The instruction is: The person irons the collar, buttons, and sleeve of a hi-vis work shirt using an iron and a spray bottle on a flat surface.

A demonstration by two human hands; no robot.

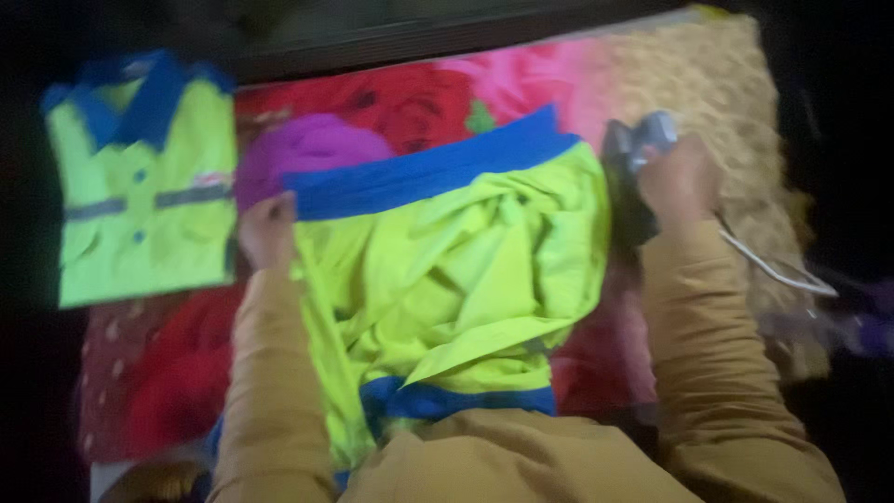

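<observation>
Dim room, a flowered red and pink blanket (410, 98) spread as the work surface, with a tan fuzzy patch at its right end. In the middle, a crumpled yellow-green shirt (456, 270) with blue trim, still wrinkled and unfolded, left hand (268, 230) gripping its upper left edge, right hand (680, 177) closed around an iron (631, 154) just beside the shirt's right edge, white cord (773, 265) trailing off. Further out at upper left, a matching shirt (140, 186) already flat and folded, so by the look of things one finished and one barely begun.

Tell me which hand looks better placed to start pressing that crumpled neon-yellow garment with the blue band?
Probably the right hand: it grips the dark clothes iron just beside the crumpled neon-yellow garment. The left hand rests at the garment's left edge, suited to steadying the cloth.
</observation>
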